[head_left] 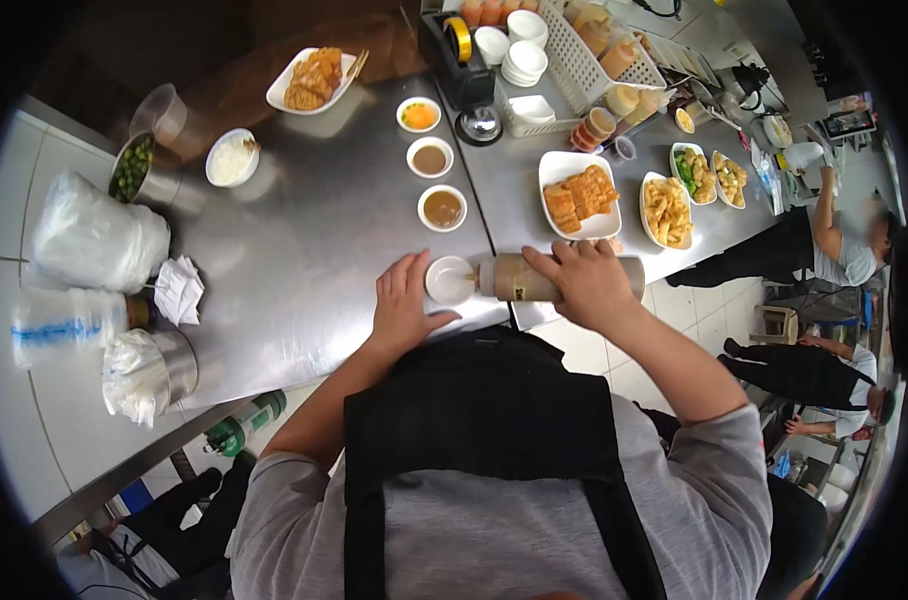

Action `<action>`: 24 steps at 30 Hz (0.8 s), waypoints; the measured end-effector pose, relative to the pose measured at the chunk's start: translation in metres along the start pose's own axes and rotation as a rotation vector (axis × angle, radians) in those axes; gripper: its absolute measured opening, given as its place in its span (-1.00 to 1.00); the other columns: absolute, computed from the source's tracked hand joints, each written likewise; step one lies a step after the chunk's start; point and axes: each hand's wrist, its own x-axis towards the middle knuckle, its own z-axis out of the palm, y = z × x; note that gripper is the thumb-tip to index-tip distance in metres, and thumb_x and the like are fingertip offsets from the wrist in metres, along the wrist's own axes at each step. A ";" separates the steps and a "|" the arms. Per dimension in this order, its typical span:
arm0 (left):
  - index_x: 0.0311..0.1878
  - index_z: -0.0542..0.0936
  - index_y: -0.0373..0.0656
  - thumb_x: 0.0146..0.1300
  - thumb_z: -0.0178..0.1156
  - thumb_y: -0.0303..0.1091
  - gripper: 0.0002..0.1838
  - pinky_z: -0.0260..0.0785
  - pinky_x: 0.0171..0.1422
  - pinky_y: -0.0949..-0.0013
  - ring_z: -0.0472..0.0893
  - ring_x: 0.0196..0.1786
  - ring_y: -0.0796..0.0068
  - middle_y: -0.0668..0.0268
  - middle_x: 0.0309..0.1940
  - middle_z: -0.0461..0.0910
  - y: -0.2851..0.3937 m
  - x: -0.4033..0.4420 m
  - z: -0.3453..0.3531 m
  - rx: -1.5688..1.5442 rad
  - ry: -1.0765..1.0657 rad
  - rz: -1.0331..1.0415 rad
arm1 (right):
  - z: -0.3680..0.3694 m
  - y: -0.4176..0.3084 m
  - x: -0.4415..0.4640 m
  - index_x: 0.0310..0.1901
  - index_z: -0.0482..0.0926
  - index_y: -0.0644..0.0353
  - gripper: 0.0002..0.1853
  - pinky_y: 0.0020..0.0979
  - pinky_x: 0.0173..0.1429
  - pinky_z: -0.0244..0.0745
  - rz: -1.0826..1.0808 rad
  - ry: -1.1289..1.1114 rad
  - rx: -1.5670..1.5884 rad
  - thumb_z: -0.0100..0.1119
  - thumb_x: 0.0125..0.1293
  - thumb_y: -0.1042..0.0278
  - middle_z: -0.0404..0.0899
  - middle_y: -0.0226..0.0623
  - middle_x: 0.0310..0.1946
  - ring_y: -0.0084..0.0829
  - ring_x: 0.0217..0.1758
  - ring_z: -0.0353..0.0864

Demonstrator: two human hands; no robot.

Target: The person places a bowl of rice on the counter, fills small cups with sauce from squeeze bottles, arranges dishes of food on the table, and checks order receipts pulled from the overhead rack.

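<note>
My right hand (592, 285) is wrapped around a squeeze bottle (522, 278) of brownish sauce. The bottle is tipped sideways, its nozzle over the rim of a small white bowl (446, 282); a little brown shows at the tip. My left hand (404, 300) lies on the steel counter beside that bowl, fingers stretched and thumb apart, close around its left and near sides. Just beyond stand two small bowls of brown sauce, a nearer one (442, 208) and a farther one (430, 158), then a bowl with an orange-yellow filling (418, 115).
Right are a plate of sliced fried cutlet (582, 198) and a dish of fried pieces (666, 212). A rice bowl (232, 160) and another fried plate (314, 82) stand left, bagged containers (94, 235) farther left. White bowls (524, 62) stack behind. Co-workers (844, 245) stand at right.
</note>
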 end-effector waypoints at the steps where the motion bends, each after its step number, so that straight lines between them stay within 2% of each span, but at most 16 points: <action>1: 0.17 0.41 -0.04 -0.18 0.49 -0.09 -0.22 0.09 0.31 0.10 0.30 0.22 0.22 0.21 0.12 0.31 -0.001 0.002 0.003 -0.014 -0.007 -0.012 | 0.002 -0.002 0.005 0.29 0.25 -0.21 -0.21 -0.16 0.05 0.38 -0.033 0.051 -0.086 0.36 -0.05 0.21 0.48 -0.33 -0.11 -0.23 -0.04 0.55; 3: 0.23 0.33 -0.06 -0.30 0.53 0.00 -0.05 0.06 0.30 0.14 0.27 0.23 0.23 0.22 0.12 0.30 -0.004 0.005 0.010 0.054 -0.013 -0.015 | -0.003 -0.007 0.011 0.25 0.29 -0.20 -0.28 -0.23 0.00 0.38 -0.048 0.064 -0.177 0.33 -0.02 0.27 0.50 -0.39 -0.11 -0.28 -0.06 0.56; 8: 0.17 0.37 -0.05 -0.26 0.51 0.02 -0.13 0.07 0.23 0.17 0.29 0.19 0.26 0.26 0.09 0.32 -0.009 0.005 0.008 0.039 -0.037 0.032 | -0.014 -0.012 0.019 0.18 0.35 -0.12 -0.39 -0.29 -0.01 0.36 -0.089 0.036 -0.264 0.27 0.03 0.33 0.52 -0.43 -0.15 -0.35 -0.08 0.56; 10: 0.15 0.37 -0.05 -0.25 0.51 0.01 -0.15 0.07 0.22 0.17 0.30 0.19 0.27 0.26 0.07 0.34 -0.009 0.005 0.007 0.028 -0.028 0.040 | -0.017 -0.016 0.020 0.15 0.37 0.00 -0.48 -0.27 0.10 0.36 -0.079 -0.058 -0.229 0.18 0.09 0.42 0.51 -0.37 -0.07 -0.32 0.03 0.52; 17: 0.13 0.37 -0.06 -0.26 0.51 0.00 -0.16 0.07 0.21 0.18 0.32 0.17 0.28 0.26 0.06 0.35 -0.012 0.004 0.009 0.011 0.006 0.078 | -0.005 -0.017 0.011 0.03 0.43 0.02 -0.59 -0.33 0.06 0.39 -0.033 -0.011 -0.178 0.17 0.09 0.43 0.54 -0.39 -0.16 -0.34 -0.03 0.55; 21: 0.11 0.38 -0.06 -0.26 0.50 0.00 -0.18 0.07 0.22 0.17 0.32 0.17 0.27 0.28 0.05 0.35 -0.009 0.005 0.006 0.021 -0.006 0.065 | 0.013 -0.016 0.000 -0.02 0.45 0.00 -0.59 -0.31 0.02 0.42 0.026 0.078 -0.056 0.27 0.03 0.34 0.54 -0.39 -0.19 -0.32 -0.07 0.56; 24: 0.13 0.38 -0.06 -0.27 0.51 -0.02 -0.16 0.07 0.23 0.17 0.32 0.18 0.25 0.26 0.08 0.33 -0.009 0.005 0.007 0.029 -0.018 0.066 | 0.029 -0.017 -0.008 0.05 0.44 -0.02 -0.45 -0.23 0.01 0.43 0.123 0.075 0.155 0.38 -0.03 0.17 0.51 -0.33 -0.20 -0.28 -0.02 0.55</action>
